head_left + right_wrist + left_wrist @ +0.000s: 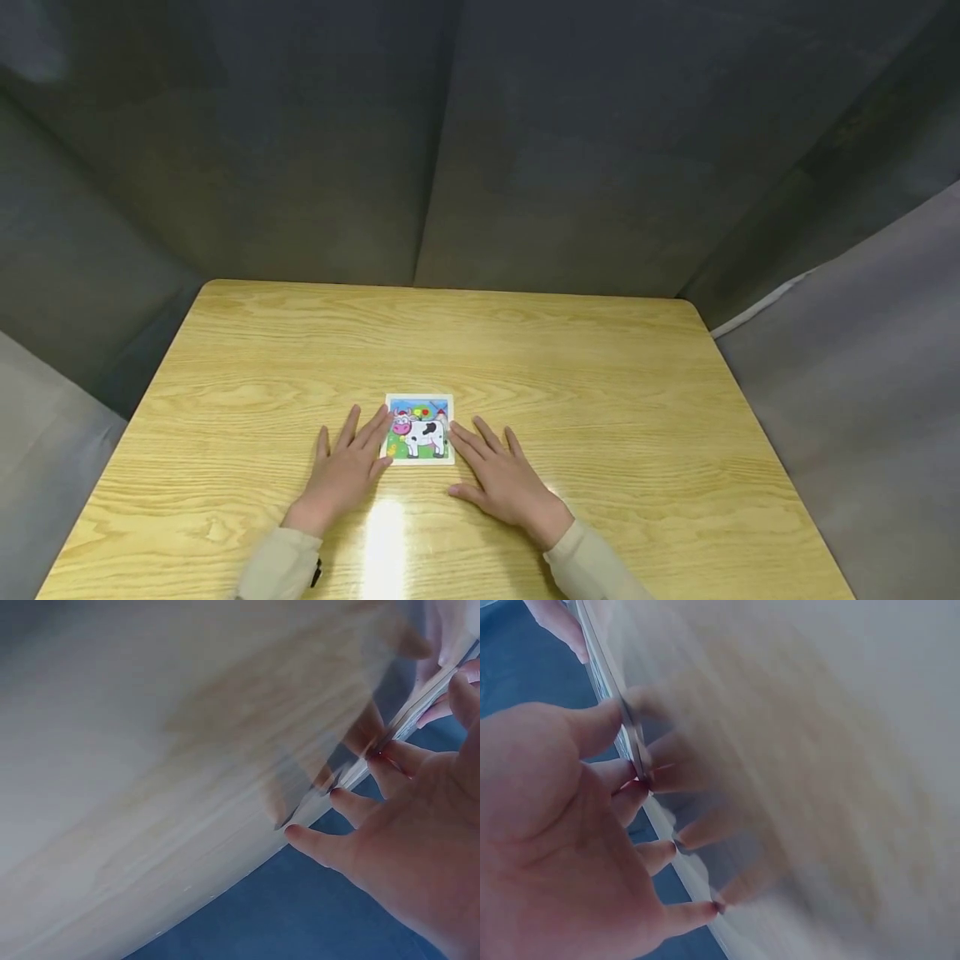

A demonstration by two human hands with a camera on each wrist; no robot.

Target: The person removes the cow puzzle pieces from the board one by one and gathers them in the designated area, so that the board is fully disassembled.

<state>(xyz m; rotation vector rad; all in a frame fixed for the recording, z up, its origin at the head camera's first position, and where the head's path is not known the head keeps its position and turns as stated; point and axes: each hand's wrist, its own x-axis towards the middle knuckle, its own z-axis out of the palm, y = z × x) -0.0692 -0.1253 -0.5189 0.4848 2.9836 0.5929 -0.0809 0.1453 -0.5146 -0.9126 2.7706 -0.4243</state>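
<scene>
A small square cow picture board (pixel 422 433) with a white border lies flat on the wooden table, seen almost edge-on in the wrist views. At its left side is my left hand (pixel 343 475), fingers spread and fairly straight, with the thumb and forefinger touching the board's edge. My right hand (pixel 504 482) lies on the other side, its fingertips at the board's right edge and its thumb held apart, lower down. In the left wrist view, the left hand's (pixel 562 825) fingertips rest on the tabletop. The right wrist view has the right hand (pixel 420 817) with its fingers extended to the surface.
The wooden table (pixel 600 383) has rounded far corners and a bright glare patch near the front. Dark grey curtains (pixel 450 150) hang behind it and on both sides. Light sleeves cover both forearms.
</scene>
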